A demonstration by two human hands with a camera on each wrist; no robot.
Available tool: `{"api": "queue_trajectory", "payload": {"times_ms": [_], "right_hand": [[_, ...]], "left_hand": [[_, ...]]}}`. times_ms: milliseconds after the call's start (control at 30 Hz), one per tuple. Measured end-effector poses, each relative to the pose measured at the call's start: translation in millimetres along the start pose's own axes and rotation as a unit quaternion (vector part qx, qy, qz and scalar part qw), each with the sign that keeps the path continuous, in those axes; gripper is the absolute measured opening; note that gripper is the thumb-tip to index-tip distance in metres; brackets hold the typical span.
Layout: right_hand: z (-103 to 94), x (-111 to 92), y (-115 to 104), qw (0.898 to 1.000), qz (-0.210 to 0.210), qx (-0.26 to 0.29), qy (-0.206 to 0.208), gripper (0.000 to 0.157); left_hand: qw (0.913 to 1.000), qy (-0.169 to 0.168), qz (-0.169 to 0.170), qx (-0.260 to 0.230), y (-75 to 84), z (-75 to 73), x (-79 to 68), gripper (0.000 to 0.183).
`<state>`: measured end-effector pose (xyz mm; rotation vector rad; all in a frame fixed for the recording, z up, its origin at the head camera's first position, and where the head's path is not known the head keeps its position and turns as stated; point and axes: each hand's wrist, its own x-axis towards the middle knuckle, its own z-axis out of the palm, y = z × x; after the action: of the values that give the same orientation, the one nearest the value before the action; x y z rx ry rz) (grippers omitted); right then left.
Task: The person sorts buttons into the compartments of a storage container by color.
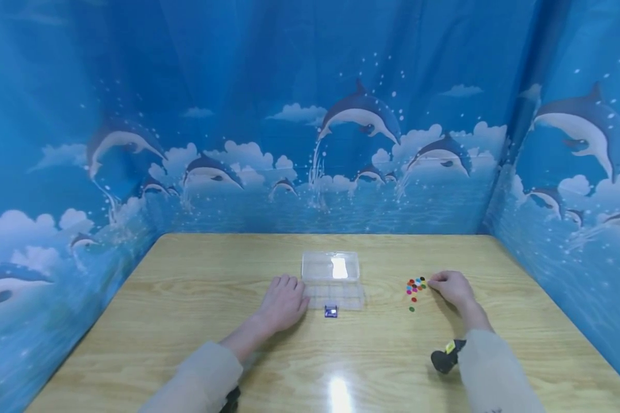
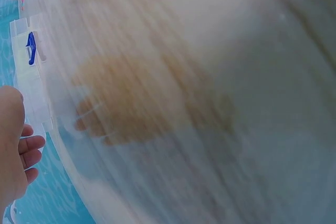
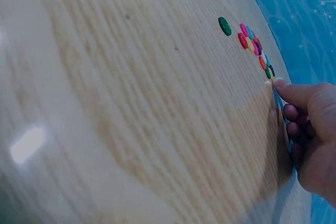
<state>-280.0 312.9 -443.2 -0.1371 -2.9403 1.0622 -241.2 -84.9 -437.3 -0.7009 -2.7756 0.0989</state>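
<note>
The left hand (image 1: 285, 303) rests at the left edge of a clear plastic box (image 1: 333, 295), fingers extended, thumb by its near corner. The box lies flat with its lid (image 1: 320, 267) folded back; its base shows faint dividers. A small blue-purple clasp-like piece (image 1: 330, 311) sits at the front edge. To the right, the right hand (image 1: 452, 287) has thumb and index fingertip together on a small pale button (image 3: 268, 83), largely hidden by the fingertips. Beside them lies a cluster of small coloured buttons (image 1: 415, 286), with a green button (image 3: 224, 26) lying apart nearer the person.
All of this lies on a wood-grain table (image 1: 212, 258). A blue dolphin-print curtain (image 1: 268, 143) borders its back and sides. A black wrist device (image 1: 445, 359) hangs at the right sleeve, low over the tabletop.
</note>
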Motion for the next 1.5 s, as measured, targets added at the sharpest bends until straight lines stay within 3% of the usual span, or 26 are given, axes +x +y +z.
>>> {"api": "queue_trajectory", "payload": {"times_ms": [233, 533, 833, 1233, 1500], "right_hand": [[-1.0, -0.8, 6.6, 1.0, -0.007, 0.019, 0.006, 0.025], [-3.9, -5.7, -1.8, 0.993, 0.018, 0.113, 0.019, 0.026], [-2.0, -2.5, -8.3, 0.991, 0.017, 0.13, 0.032, 0.033], [5.3, 4.2, -26.5, 0.988, -0.003, 0.148, 0.037, 0.036], [11.2, 5.5, -46.9, 0.988, -0.02, 0.149, 0.031, 0.029]], "left_hand": [[1.0, -0.007, -0.004, -0.002, 1.2, -0.7, -0.7, 0.03], [1.0, -0.004, -0.001, -0.002, -0.1, -0.2, -0.1, 0.03], [0.9998, -0.017, -0.005, 0.001, 0.7, -1.7, 0.2, 0.031], [1.0, -0.003, 0.003, -0.001, -1.0, -0.3, 0.5, 0.031], [1.0, -0.002, 0.004, 0.0, -1.5, 0.4, -0.9, 0.03]]}}
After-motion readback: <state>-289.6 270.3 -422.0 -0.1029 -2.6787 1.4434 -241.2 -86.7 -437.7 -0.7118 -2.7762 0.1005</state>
